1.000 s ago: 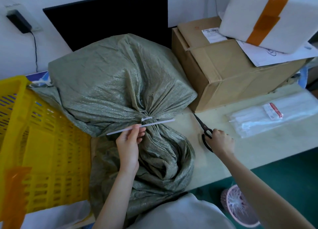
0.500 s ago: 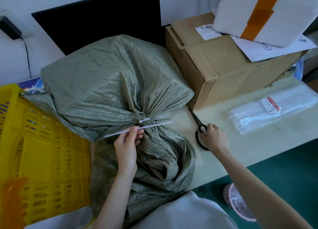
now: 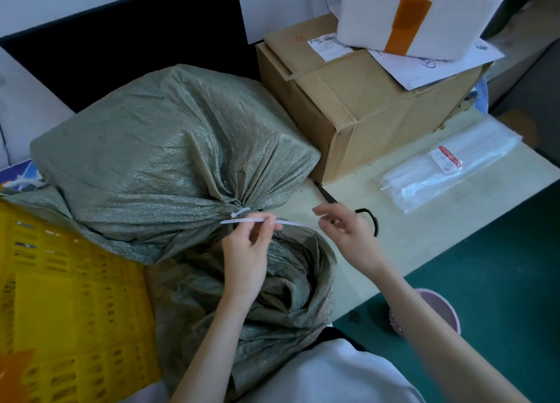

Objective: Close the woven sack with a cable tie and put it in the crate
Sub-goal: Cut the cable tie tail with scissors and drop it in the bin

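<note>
Pinching the loose white tail of the cable tie point(image 3: 257, 220) between thumb and fingertips, my left hand point(image 3: 247, 258) has its grip clamped on that strap just below the gathered neck of the woven sack point(image 3: 169, 160). My right hand point(image 3: 348, 236) hovers just right of the neck with its fingers spread apart, touching nothing that I can make out; it is blurred. Black scissors point(image 3: 368, 217) lie on the worktop point(image 3: 424, 220) partly behind that hand, a blade tip pointing towards the cardboard box point(image 3: 363, 108).

Taking the sack as the landmark: it lies on the worktop, its bulging green body behind the tied neck and its loose mouth bunched in front, towards me. At its left, touching it, stands the yellow crate point(image 3: 60, 296). At its right and farther back sits the cardboard box, with a white foam box point(image 3: 418, 14) taped in orange on top. Right of the sack and well apart, near the worktop edge, lies a clear packet of cable ties point(image 3: 448, 166).
</note>
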### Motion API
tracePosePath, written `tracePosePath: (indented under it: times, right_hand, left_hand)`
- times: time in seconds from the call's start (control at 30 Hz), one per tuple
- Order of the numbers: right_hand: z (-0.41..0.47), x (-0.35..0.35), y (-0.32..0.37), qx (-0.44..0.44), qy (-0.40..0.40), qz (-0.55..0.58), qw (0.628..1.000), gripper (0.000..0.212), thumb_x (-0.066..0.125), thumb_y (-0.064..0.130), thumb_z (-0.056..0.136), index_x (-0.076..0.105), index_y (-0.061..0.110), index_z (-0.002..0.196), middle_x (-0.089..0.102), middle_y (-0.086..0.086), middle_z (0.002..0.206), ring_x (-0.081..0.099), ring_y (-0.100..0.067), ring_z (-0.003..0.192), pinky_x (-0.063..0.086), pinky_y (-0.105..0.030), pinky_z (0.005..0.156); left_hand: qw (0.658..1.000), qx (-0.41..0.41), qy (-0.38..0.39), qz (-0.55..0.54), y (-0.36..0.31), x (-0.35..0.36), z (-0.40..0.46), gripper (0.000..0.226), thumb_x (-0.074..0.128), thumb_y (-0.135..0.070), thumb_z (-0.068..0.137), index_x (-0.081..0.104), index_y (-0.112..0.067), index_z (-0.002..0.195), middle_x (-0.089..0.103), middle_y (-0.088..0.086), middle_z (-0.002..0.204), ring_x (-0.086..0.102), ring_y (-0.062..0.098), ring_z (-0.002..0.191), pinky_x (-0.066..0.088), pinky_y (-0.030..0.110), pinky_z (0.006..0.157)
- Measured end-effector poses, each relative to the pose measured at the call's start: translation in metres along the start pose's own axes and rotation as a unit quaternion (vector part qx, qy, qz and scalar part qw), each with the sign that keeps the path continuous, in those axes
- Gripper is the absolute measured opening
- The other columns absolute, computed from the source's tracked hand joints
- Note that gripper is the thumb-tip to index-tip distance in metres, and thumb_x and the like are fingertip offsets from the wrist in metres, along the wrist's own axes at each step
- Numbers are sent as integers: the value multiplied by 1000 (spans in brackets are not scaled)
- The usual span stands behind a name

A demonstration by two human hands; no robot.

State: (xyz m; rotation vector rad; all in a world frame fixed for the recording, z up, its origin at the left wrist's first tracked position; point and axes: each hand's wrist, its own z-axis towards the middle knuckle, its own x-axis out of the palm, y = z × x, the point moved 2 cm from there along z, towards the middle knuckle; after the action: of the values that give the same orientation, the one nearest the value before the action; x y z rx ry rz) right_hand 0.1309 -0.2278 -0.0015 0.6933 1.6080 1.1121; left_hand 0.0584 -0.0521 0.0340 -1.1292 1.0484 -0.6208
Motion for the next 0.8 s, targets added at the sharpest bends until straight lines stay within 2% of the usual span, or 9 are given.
tracePosePath:
  times: [0.07,0.2,0.27,0.33,0.4,0.57,0.67,0.8]
  right_hand:
    - [-13,2,-3,12,14,25,1000,15,56,16,93,66,20,104,67,7,97,61,-5,88,47,-16,75]
    - [-39,-3,-18,42,-13,54,998,13,58,17,92,66,11,82,59,1,64,52,-11,60,43,-29,62]
    - [-55,-10,-29,81,-32,30,996,18,59,21,91,64,12,76,53,0,56,44,-9,52,38,-25,55]
    - [-71,-16,-42,116,-44,11,992,19,57,22,92,63,15,76,51,0,55,39,-5,47,34,-19,51]
    - [-89,-25,-59,155,-74,26,985,18,54,17,93,64,13,78,52,1,55,42,-4,47,37,-16,53]
    - [-133,-57,-111,238,-178,68,952,20,58,18,91,64,13,72,52,-1,50,42,-9,45,35,-23,52]
    - [-163,-80,-145,275,-245,152,917,22,59,17,90,64,12,69,52,-7,55,45,-18,54,37,-31,58]
    - [-203,-109,-187,312,-324,247,858,19,55,13,93,62,5,77,46,-4,55,40,-12,50,35,-24,54]
  left_hand:
    - [999,13,33,4,-5,7,0,14,57,-19,94,69,-15,87,70,-10,72,51,2,53,39,13,54]
    - [996,-3,89,-23,1,21,-3,18,57,-19,94,66,-30,83,74,-10,79,57,7,64,49,27,68]
    - [992,-16,115,-42,5,29,-7,23,57,-19,94,66,-34,79,74,-6,78,56,10,65,48,30,67]
    - [988,-33,139,-60,6,39,-12,22,56,-18,94,66,-30,80,73,-3,77,55,7,64,45,27,65]
    - [982,-45,169,-73,5,52,-18,19,55,-16,95,66,-23,81,72,-1,77,55,6,63,44,24,65]
    - [969,-31,234,-67,-3,89,-30,17,54,-18,95,64,-20,82,72,0,78,53,5,63,43,18,64]
    - [960,-30,273,-53,-7,116,-37,16,53,-18,96,65,-19,86,71,-3,77,53,2,63,43,12,63]
    - [939,-49,340,-25,-12,168,-52,16,52,-17,96,65,-18,87,70,-3,78,52,0,61,42,9,61]
